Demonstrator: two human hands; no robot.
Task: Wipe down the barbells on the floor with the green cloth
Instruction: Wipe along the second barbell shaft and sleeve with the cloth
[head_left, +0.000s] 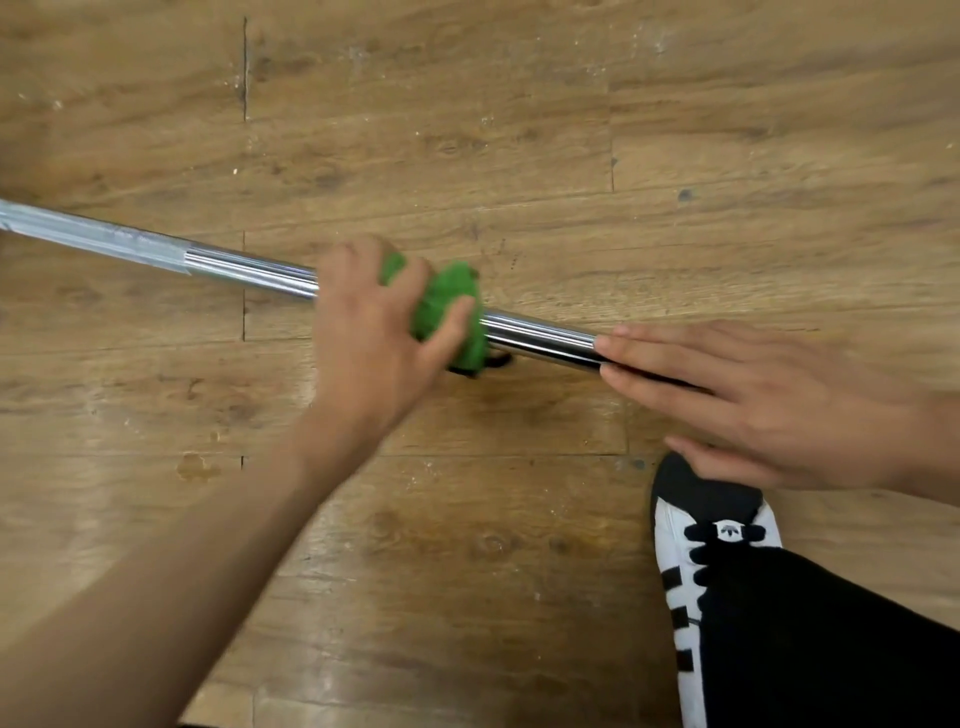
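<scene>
Left hand — fingers curl round green cloth, wrapping barbell. Right hand — fingers straight, steadying it. Best practice: keep the wrap snug, stroke lengthwise.

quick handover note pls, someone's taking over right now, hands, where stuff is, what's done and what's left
Left hand: grips the green cloth, bunched round the barbell.
Right hand: flat, fingers straight, laid over the bar to the cloth's right, holding nothing.
The barbell lies on the wooden floor; a shoe is planted near the right hand.
Done: cloth is on the bar; how much is already clean cannot be told.
Left: probably run the cloth along the remaining shaft. Only one barbell is in view.
</scene>
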